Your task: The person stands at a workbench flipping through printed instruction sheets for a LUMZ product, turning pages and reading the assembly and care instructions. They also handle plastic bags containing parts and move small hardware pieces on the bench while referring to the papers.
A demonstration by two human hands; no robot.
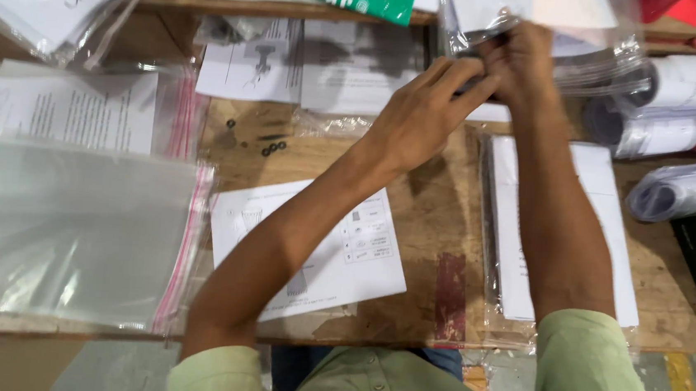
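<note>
Clear plastic bag at one o'clock on wooden table. Our left hand and right hand both pinched on its lower edge. We judge film light, limp, slippery; best gripped along stiffer seal strip.

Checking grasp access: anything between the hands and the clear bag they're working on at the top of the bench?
Nothing visible. Left hand and right hand are both already on the clear plastic bag, fingers at its lower edge. The rolled papers lie to the right, apart.
</note>
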